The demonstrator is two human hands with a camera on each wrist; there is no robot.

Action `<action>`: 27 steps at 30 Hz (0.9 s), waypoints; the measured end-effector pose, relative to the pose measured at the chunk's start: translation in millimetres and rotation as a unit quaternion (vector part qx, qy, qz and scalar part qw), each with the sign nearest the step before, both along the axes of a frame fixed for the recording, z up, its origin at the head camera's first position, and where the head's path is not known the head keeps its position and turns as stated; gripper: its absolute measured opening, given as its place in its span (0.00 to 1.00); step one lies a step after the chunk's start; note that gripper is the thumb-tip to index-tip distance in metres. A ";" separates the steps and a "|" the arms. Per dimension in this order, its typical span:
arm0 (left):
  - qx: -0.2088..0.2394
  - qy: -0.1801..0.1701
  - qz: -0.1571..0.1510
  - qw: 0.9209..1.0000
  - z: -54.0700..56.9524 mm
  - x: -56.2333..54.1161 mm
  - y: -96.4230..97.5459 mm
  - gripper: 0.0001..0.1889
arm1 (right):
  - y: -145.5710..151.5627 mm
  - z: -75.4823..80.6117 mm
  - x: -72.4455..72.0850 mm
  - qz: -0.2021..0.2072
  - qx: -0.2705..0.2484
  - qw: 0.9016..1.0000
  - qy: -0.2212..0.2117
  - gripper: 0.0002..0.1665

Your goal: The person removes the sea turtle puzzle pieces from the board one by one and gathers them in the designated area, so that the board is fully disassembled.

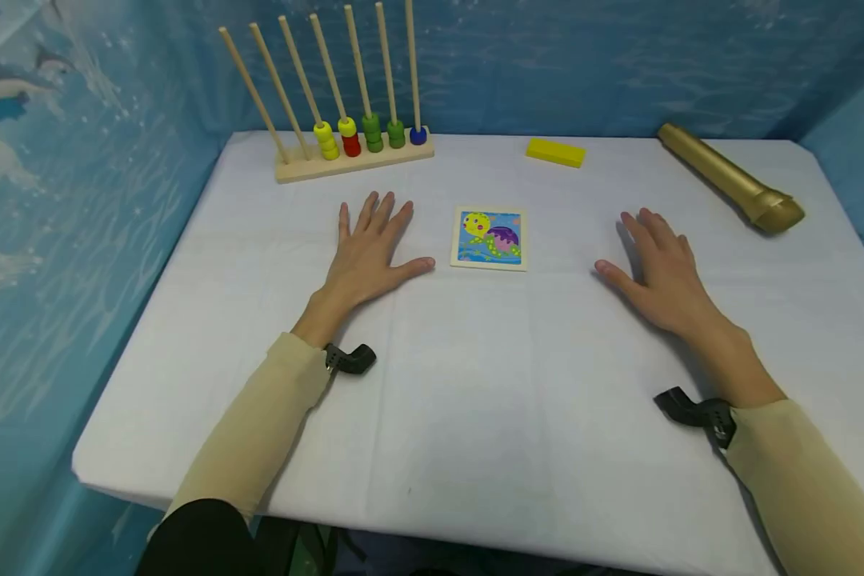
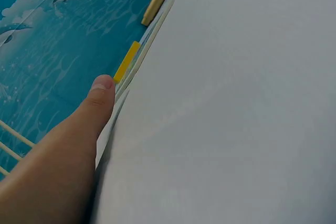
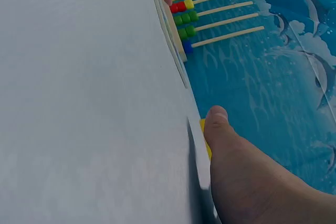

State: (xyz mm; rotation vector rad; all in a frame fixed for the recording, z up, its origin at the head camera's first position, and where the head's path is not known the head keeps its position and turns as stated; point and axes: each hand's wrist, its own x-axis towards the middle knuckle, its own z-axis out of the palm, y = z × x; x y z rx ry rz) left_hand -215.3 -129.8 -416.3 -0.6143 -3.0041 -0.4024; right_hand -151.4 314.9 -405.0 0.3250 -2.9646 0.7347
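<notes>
My left hand (image 1: 367, 260) rests palm down on the white tabletop, its fingers spread and straight, holding nothing. Just right of its thumb lies a small square picture puzzle (image 1: 490, 238) with a yellow and purple turtle on blue, apart from the hand. My right hand (image 1: 662, 276) is on the right side of the table, thumb and fingers extended, also holding nothing. Beyond it, a gold microphone-shaped object (image 1: 730, 178) lies diagonally. In the left wrist view the left thumb (image 2: 100, 98) shows; the right thumb (image 3: 218, 124) appears in the right wrist view.
A wooden bead stand (image 1: 360, 160) with upright rods and yellow, red, green and blue beads stands at the back left. A yellow block (image 1: 556, 152) lies near the back edge. A blue sea-patterned curtain (image 1: 583, 64) hangs behind the white-covered table (image 1: 461, 416).
</notes>
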 end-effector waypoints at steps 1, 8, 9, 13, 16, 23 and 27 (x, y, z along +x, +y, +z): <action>-0.003 -0.001 -0.006 1.000 0.0 -2.2 2.9 0.55 | -3.7 -0.2 -2.1 0.002 0.004 1.000 0.000 0.53; -0.009 -0.004 -0.054 0.999 0.7 -12.5 24.9 0.57 | -33.0 -1.9 -19.6 0.010 0.034 0.999 -0.001 0.55; -0.011 -0.006 -0.060 0.998 1.0 -13.6 28.1 0.57 | -36.5 -2.3 -22.0 0.010 0.036 0.999 -0.001 0.55; -0.020 -0.009 -0.079 0.997 2.3 -18.0 38.7 0.59 | -48.2 -2.7 -30.8 0.010 0.035 0.999 -0.002 0.55; -0.026 -0.010 -0.088 0.996 2.8 -21.3 44.3 0.59 | -55.3 -2.4 -36.9 0.010 0.033 0.999 -0.001 0.54; -0.024 -0.009 -0.103 0.994 4.6 -28.5 52.5 0.60 | -72.0 -2.0 -53.4 0.003 0.017 1.000 0.004 0.53; -0.007 -0.018 -0.088 0.996 2.6 -30.3 55.5 0.60 | -83.6 -3.3 -64.2 -0.004 -0.011 1.000 0.003 0.52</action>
